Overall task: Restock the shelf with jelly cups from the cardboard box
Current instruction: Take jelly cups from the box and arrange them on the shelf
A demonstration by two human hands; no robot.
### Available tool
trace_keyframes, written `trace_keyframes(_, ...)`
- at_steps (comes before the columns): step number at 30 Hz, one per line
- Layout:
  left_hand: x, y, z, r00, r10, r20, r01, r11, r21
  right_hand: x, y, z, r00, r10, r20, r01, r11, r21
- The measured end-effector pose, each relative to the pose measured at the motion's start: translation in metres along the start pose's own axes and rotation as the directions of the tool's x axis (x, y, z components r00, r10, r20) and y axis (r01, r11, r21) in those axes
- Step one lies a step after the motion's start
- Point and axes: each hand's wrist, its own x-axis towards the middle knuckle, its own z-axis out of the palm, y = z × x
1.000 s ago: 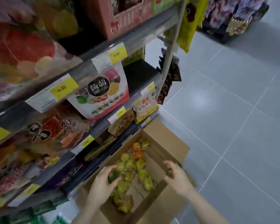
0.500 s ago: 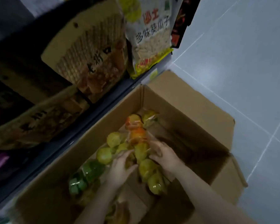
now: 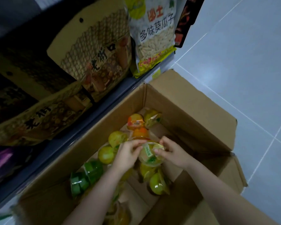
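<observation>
An open cardboard box (image 3: 182,101) stands on the floor against the shelf. Inside lie several jelly cups: yellow ones (image 3: 106,154), orange ones (image 3: 135,122) and green ones (image 3: 86,175). Over the middle of the box, both hands hold one clear yellow jelly cup (image 3: 150,155) with a green label. My left hand (image 3: 127,154) grips its left side. My right hand (image 3: 172,152) pinches its right rim with curled fingers. The shelf's lowest rail (image 3: 91,120) runs along the box's left wall.
Snack bags fill the lower shelf: a brown net-pattern bag (image 3: 94,51), a sunflower-seed bag (image 3: 154,34) and a purple pack (image 3: 0,161) at the left. The box's flaps (image 3: 234,169) stick out to the right. Grey tiled floor (image 3: 242,62) lies right of the box.
The view has dropped from the upper shelves down to the box. Both hands went into the box among the cups and now hold one yellow cup, lifted slightly.
</observation>
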Motion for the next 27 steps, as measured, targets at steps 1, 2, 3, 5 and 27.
trace_keyframes(1,-0.001,0.007,-0.003,0.999,-0.015,0.039,0.016,0.999,-0.041,-0.008,-0.006,-0.004,0.999,0.036,-0.015,-0.036,0.999,0.03)
trace_keyframes(2,-0.004,0.013,-0.004,0.997,-0.044,0.07,0.05,0.995,-0.085,-0.016,-0.011,-0.009,0.997,0.065,-0.046,-0.062,0.996,0.058)
trace_keyframes(3,-0.008,0.016,-0.002,0.991,-0.091,0.095,0.101,0.989,-0.109,-0.024,-0.015,-0.013,0.991,0.095,-0.091,-0.089,0.994,0.068)
trace_keyframes(5,-0.02,0.013,0.006,0.972,-0.191,0.14,0.204,0.975,-0.084,-0.035,-0.017,-0.021,0.971,0.158,-0.178,-0.148,0.987,0.071)
trace_keyframes(27,-0.071,0.164,-0.09,0.982,-0.184,-0.052,0.175,0.973,-0.149,-0.134,-0.194,-0.068,0.942,0.08,-0.326,0.024,0.952,0.305)
